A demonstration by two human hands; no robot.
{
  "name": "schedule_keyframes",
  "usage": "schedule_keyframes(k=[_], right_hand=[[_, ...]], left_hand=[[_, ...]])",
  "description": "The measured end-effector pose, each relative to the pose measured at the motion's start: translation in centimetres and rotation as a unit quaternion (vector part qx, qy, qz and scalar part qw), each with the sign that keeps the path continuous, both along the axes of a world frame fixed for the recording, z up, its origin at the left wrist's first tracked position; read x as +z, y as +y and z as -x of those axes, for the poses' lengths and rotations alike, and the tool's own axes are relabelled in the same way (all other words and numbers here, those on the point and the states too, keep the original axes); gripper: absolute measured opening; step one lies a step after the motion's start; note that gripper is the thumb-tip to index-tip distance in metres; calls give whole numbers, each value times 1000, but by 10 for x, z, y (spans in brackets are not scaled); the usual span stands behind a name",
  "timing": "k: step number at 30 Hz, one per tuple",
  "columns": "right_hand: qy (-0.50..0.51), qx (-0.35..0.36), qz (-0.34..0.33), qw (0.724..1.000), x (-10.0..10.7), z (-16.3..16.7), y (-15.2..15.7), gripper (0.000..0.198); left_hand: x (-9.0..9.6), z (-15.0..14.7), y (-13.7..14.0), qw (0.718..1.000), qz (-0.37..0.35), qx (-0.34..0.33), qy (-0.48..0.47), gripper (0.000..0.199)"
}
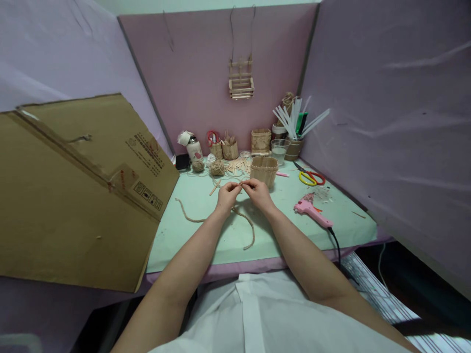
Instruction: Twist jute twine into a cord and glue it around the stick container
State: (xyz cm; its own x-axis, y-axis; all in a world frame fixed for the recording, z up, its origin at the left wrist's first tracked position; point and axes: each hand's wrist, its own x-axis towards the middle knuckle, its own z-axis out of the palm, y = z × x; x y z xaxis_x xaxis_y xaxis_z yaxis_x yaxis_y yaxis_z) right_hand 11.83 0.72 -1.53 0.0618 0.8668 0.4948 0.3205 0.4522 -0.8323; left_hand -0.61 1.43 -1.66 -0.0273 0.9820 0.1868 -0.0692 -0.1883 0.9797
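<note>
While hands (pixel 258 192) pinch thin twine (pixel 241 184), thicker cord (pixel 250 223) flanks left wrist (pixel 222 211).

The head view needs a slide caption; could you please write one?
Left hand and right hand close together near twine; scissors, glue gun at right.

The garment (pixel 209 321) is white fabric, occupying the lower centre of the frame, creased at the front. A flat white strip (pixel 250 314) runs vertically down its middle. Both forearms are bare to the wrists; the left hand (pixel 228 196) and right hand (pixel 259 193) are likewise uncovered.
</note>
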Motion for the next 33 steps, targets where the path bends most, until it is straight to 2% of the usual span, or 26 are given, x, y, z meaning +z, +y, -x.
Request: schedule_keyframes(k=[6, 10, 16, 18, 21, 23, 26, 30, 33], right_hand=[[29, 0, 24, 999, 0, 0, 0, 22], [52, 3, 41, 998, -1, 1, 1, 24], [64, 30, 64, 995, 3, 1, 0, 24], [68, 14, 48, 996, 5, 0, -2, 24], [52, -65, -17, 996, 8, -1, -4, 20], [16, -112, -72, 991, 8, -3, -5, 14], [-53, -141, -134, 979, 6, -5, -4, 16], [-121, -163, -160, 966, 5, -6, -5, 15], [-168, -172, -158, 958, 6, -5, -7, 25]], left_hand=[[3, -1, -1, 1000, 8, 16, -26, 12], [7, -2, -4, 997, 46, 17, -57, 12], [11, -1, -6, 978, 124, -67, -152, 17], [13, 1, -5, 968, 149, -77, -189, 17], [16, 5, -3, 951, 178, -69, -244, 13], [19, 9, -3, 939, 195, -76, -274, 10], [22, 11, -4, 920, 226, -114, -300, 6], [25, 11, -8, 909, 252, -149, -298, 5], [27, 11, -10, 906, 254, -160, -299, 5]])
